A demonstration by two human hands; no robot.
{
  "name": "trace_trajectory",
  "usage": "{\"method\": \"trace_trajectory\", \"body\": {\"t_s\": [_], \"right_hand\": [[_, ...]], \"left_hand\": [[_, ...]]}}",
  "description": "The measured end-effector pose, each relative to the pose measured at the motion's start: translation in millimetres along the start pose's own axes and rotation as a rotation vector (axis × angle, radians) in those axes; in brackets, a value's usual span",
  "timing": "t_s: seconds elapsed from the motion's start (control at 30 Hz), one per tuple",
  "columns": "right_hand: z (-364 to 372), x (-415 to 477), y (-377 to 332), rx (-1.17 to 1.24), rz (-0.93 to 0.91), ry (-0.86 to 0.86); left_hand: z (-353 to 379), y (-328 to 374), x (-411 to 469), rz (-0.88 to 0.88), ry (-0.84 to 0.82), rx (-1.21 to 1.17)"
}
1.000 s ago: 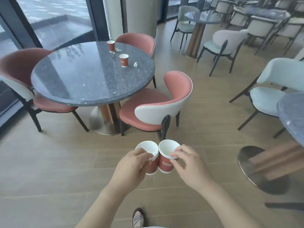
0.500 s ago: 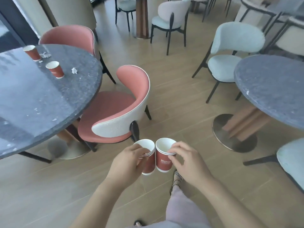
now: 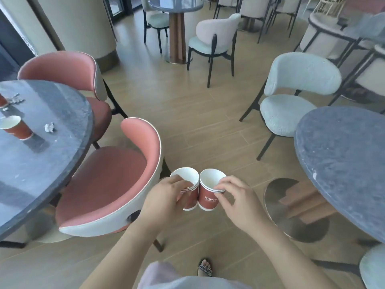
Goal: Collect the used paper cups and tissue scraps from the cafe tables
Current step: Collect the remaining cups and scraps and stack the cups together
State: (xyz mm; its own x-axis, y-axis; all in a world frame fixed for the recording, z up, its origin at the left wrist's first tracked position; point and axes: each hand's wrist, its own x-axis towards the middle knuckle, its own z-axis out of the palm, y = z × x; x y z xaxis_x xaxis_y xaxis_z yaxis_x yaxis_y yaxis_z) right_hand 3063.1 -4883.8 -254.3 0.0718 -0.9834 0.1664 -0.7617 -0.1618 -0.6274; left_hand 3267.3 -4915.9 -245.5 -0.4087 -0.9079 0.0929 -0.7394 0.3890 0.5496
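My left hand (image 3: 166, 197) grips a stack of nested red paper cups (image 3: 187, 181) low in the middle of the view. Beside it, touching, my right hand (image 3: 239, 201) holds a second red cup stack (image 3: 208, 197), fingers curled over its rim. On the dark round table (image 3: 52, 163) at the left stands another red paper cup (image 3: 14, 128), with a crumpled tissue scrap (image 3: 50, 127) to its right. A further cup (image 3: 2, 100) is cut off at the left edge, with tissue scraps (image 3: 14, 100) beside it.
A pink chair (image 3: 116, 180) stands between me and the left table; another pink chair (image 3: 68, 71) is behind it. A second dark round table (image 3: 343, 163) is at the right with pale blue chairs (image 3: 291, 97). Wooden floor runs between them, with more tables and chairs beyond.
The view has swung right and moved forward: the left table slid toward the left edge and the right table came closer. Both hands keep holding their cup stacks together.
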Motion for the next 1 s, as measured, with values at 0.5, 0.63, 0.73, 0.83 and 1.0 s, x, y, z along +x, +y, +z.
{"method": "trace_trajectory", "body": {"t_s": [0.5, 0.63, 0.73, 0.83, 1.0], "right_hand": [[-7, 287, 70, 0.02, -0.109, 0.048], [-10, 355, 77, 0.012, -0.151, 0.062], [-4, 395, 86, 0.029, -0.16, 0.031], [5, 437, 95, 0.038, -0.214, -0.044], [11, 525, 120, 0.052, -0.264, -0.108]], "left_hand": [[-25, -78, 258, -0.098, 0.152, -0.002], [-42, -98, 320, -0.087, 0.17, -0.007], [-46, -114, 350, -0.122, 0.175, -0.005], [-44, -131, 376, -0.194, 0.177, -0.026], [-42, -148, 441, -0.307, 0.245, -0.004]]}}
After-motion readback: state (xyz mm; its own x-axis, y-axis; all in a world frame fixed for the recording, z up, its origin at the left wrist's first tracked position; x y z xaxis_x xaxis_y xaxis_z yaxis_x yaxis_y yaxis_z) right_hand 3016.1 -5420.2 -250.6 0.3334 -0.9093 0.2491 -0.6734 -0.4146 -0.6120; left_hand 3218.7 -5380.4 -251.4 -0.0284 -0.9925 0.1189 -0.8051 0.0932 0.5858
